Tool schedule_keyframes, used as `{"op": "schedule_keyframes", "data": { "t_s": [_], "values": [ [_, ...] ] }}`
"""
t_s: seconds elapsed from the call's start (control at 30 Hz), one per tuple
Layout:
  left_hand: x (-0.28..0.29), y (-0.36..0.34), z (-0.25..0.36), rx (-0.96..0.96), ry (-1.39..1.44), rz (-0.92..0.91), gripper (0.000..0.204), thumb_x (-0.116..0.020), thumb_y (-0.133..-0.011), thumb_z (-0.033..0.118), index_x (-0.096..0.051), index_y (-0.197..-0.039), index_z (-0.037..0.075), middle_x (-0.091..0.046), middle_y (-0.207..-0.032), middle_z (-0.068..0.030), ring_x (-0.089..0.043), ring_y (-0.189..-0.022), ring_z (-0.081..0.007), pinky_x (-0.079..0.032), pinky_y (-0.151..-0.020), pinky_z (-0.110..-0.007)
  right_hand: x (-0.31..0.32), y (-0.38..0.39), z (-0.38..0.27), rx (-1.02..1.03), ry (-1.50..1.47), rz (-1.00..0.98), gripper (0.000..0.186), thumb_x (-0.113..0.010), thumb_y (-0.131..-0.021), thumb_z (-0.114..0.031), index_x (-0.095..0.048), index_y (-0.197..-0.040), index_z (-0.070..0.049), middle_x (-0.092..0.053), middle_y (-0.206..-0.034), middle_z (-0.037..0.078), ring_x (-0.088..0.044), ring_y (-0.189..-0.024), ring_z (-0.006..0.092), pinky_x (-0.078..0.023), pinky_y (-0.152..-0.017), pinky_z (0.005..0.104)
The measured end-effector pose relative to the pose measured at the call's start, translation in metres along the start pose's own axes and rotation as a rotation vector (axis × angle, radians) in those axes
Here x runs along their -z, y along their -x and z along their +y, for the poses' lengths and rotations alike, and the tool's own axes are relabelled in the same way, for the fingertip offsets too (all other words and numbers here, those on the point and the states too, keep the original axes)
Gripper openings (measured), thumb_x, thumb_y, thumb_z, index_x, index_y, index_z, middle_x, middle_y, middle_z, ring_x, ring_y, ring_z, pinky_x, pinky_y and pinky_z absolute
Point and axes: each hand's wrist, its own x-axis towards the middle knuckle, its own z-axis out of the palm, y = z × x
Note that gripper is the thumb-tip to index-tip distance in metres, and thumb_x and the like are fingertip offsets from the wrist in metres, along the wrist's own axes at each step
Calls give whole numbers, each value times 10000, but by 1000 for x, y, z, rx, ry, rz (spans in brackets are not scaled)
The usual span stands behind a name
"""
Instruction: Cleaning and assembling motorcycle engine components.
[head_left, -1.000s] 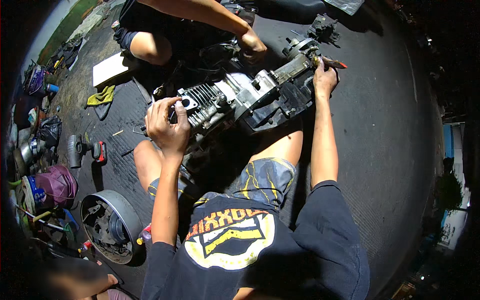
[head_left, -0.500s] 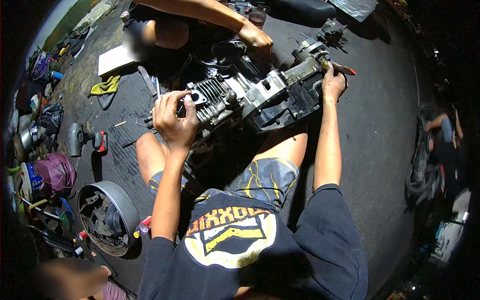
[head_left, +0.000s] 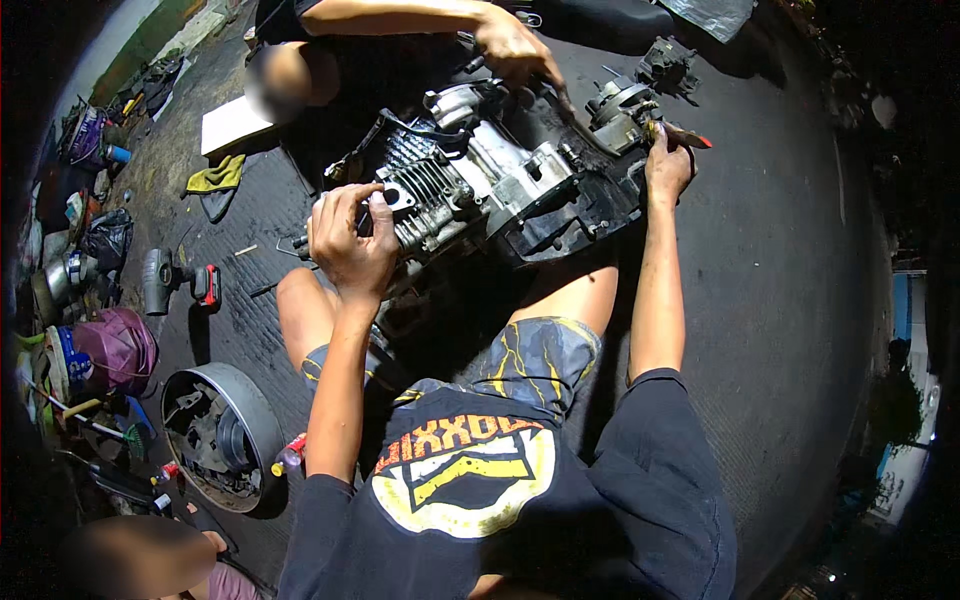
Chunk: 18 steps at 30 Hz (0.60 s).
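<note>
A scooter-type engine [head_left: 525, 190], with a finned metal cylinder and a black casing, lies across the ground in front of my knees. My left hand [head_left: 352, 245] curls its fingers and thumb around the cylinder end, beside a round port. At the other end, my right hand [head_left: 668, 168] is closed on a slim brown tool with an orange end [head_left: 692, 139], close to the casing; its far tip is hidden. A co-worker's hand [head_left: 518, 48] reaches over the engine's far side, a finger pointing down toward the casing.
A cordless power tool [head_left: 160, 280] stands at left, near a metal drum of parts [head_left: 268, 430]. A yellow-grey glove [head_left: 215, 185] and a white box [head_left: 232, 125] lie beyond. A dark mechanical part [head_left: 667, 68] sits at the far right. Another person is at lower left.
The co-worker's hand has lifted and shifted up from the engine, and more light falls on its far side. Someone at the right edge has gone from view. My hands have hardly moved.
</note>
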Motion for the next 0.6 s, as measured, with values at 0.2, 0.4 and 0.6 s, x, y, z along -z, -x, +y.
{"op": "schedule_keyframes", "data": {
  "t_s": [0.2, 0.4, 0.6],
  "values": [
    [1, 2, -1, -7, -3, -11, 75, -673, -906, 123, -737, -929, 92, -723, -956, -75, -670, -957, -268, -491, -894, -372, 3, 7, -18, -26, -121, 18, 208, -785, -871, -186, -773, -1017, -38, -761, -998, 145, -724, -946, 288, -534, -889, 397],
    [0, 2, -2, 2, -8, -31, 80, -693, -876, 141, -729, -933, 99, -716, -957, -70, -661, -980, -280, -482, -903, -390, 4, 8, -19, 50, -92, 61, 203, -794, -847, -189, -799, -1017, -78, -771, -1053, 141, -704, -1033, 311, -503, -971, 411],
    [1, 1, -3, -9, -7, -27, 66, -681, -913, 146, -730, -922, 103, -726, -948, -53, -666, -942, -263, -484, -870, -380, 0, 7, -15, 101, -134, 105, 215, -808, -833, -213, -800, -1001, -79, -740, -989, 159, -672, -976, 349, -500, -916, 444]
  ]
}}
